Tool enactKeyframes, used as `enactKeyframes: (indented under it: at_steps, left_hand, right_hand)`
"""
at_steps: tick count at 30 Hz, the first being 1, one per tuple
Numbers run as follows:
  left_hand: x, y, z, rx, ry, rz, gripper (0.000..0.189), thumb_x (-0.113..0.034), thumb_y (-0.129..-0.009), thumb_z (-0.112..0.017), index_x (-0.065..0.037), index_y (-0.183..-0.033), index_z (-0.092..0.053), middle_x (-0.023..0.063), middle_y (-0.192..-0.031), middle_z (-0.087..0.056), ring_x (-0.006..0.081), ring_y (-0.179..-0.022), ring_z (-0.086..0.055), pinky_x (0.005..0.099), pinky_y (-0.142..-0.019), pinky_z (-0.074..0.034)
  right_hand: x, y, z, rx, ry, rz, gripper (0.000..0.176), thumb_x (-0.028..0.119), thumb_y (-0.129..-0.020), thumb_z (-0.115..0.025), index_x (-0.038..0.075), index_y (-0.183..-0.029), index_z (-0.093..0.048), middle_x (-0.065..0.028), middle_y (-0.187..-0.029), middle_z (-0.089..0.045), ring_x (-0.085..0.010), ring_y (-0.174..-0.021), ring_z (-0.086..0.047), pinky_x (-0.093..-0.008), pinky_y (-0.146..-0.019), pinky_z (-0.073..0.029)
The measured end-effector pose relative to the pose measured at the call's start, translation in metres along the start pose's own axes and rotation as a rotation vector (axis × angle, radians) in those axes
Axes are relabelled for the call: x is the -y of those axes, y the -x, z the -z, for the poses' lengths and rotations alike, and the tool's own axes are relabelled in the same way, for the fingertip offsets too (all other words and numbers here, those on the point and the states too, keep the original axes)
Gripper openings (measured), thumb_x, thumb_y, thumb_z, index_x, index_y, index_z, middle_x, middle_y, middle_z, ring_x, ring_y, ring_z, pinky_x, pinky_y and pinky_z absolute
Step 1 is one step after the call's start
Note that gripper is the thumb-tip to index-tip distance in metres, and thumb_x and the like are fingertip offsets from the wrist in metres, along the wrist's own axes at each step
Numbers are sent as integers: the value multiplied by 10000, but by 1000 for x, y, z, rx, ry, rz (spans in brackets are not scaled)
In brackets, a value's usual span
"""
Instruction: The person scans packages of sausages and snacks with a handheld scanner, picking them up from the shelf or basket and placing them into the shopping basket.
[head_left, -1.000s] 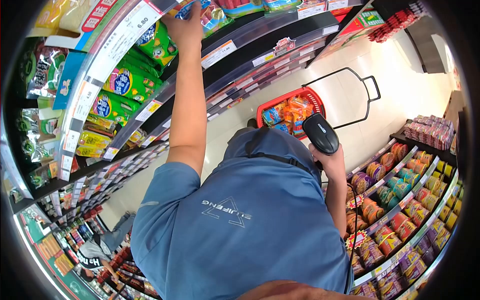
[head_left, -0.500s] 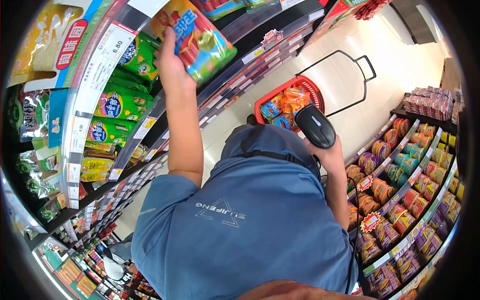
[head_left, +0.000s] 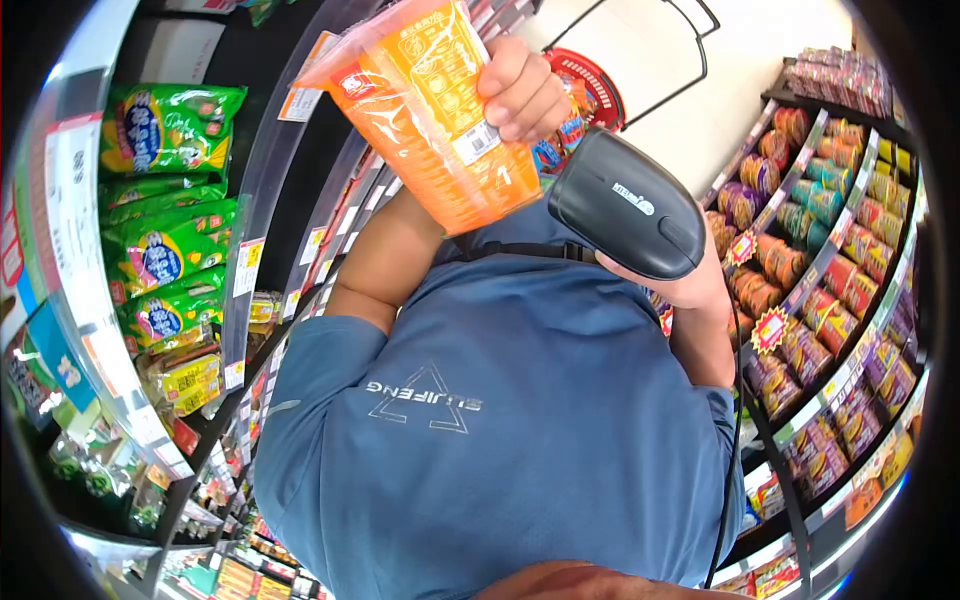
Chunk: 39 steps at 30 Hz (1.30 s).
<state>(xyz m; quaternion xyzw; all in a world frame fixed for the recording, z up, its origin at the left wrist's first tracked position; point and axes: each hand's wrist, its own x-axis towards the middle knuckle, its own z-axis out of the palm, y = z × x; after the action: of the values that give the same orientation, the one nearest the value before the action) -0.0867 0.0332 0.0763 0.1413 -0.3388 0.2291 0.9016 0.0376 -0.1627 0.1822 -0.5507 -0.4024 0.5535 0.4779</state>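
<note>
Orange snack packet [head_left: 430,110]: up at the shelf a second ago, now lowered before the chest, its white label just beside the barcode scanner [head_left: 625,215]. Left hand [head_left: 520,95] is closed on the packet's edge. Right hand [head_left: 690,285] is wrapped around the scanner. Red basket [head_left: 590,80] stands beyond.

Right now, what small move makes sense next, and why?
Probably tilt the scanner in the right hand toward the white label on the orange packet. The left hand holds the packet up close beside the scanner, with the label side in plain view.
</note>
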Motion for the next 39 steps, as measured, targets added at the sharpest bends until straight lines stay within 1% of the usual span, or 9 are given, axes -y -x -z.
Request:
enactKeyframes:
  at_steps: [13, 15, 19, 28, 31, 33, 36, 37, 39]
  left_hand:
    - [29, 66, 67, -238, -10, 122, 237, -245, -985, -519, -133, -776, -514, 0, -679, -560, 150, -636, -553, 278, -613, -436]
    - [32, 112, 87, -871, -276, 128, 253, -315, -959, -562, -132, -791, -515, 26, -714, -569, 176, -677, -578, 300, -653, -472]
    - [41, 204, 154, -1430, -376, 354, 657, -681, -930, -373, -78, -1099, -574, 91, -925, -640, 212, -812, -638, 382, -768, -537]
    - [127, 330, 263, -2015, -736, 513, 476, -422, -1007, -502, 12, -1141, -645, 109, -1021, -684, 144, -839, -610, 328, -789, -516]
    - [130, 334, 285, -2054, -854, 785, 580, -495, -1014, -417, 21, -1129, -658, 158, -1047, -691, 210, -940, -652, 358, -839, -499]
    - [103, 252, 250, -2017, -643, 1277, 695, -567, -1006, -326, 37, -1188, -617, 195, -1142, -662, 283, -977, -675, 396, -803, -530]
    - [93, 224, 220, -1930, -788, 1045, 612, -512, -1008, -341, -18, -1319, -523, 239, -1288, -581, 351, -1194, -558, 452, -969, -436]
    - [103, 293, 254, -1716, -1235, 1388, 566, -504, -995, -392, -43, -1262, -582, 216, -1221, -629, 356, -1139, -598, 446, -942, -456]
    - [79, 250, 209, -1510, -1285, 1365, 522, -492, -976, -468, -41, -1175, -639, 178, -1095, -689, 341, -1027, -654, 424, -898, -489]
  right_hand:
    - [-40, 6, 12, -142, -79, -345, 310, 48, -753, -789, -14, -1031, -667, -55, -946, -713, -98, -853, -622, -280, -824, -503]
    - [-62, 5, 24, -142, -35, -507, 297, 57, -769, -772, -12, -1038, -669, -56, -946, -711, -96, -849, -613, -287, -837, -501]
    - [-121, 19, 45, -201, 95, -645, 336, 133, -775, -767, -8, -1065, -672, -59, -888, -704, -99, -816, -605, -295, -797, -501]
    - [-135, 30, 86, -315, 173, -863, 384, 85, -749, -771, 3, -1103, -645, -18, -926, -667, -105, -827, -574, -290, -769, -480]
    - [-140, 30, 101, -332, 120, -903, 371, 107, -746, -780, 13, -1084, -662, -30, -906, -690, -90, -827, -598, -285, -771, -493]
    - [-137, 21, 108, -324, 170, -921, 320, 107, -749, -774, 10, -1031, -658, -17, -837, -657, -77, -740, -563, -276, -680, -479]
    - [-140, 7, 112, -319, 135, -791, 196, 114, -750, -763, 20, -897, -674, 7, -702, -618, -66, -599, -521, -256, -560, -426]
    - [-138, 1, 111, -308, 146, -749, 160, 117, -751, -759, 25, -853, -678, 18, -660, -602, -64, -558, -506, -252, -529, -406]
    - [-130, -14, 108, -254, 190, -734, 115, 104, -762, -744, 27, -823, -684, 23, -644, -597, -63, -558, -519, -248, -529, -405]
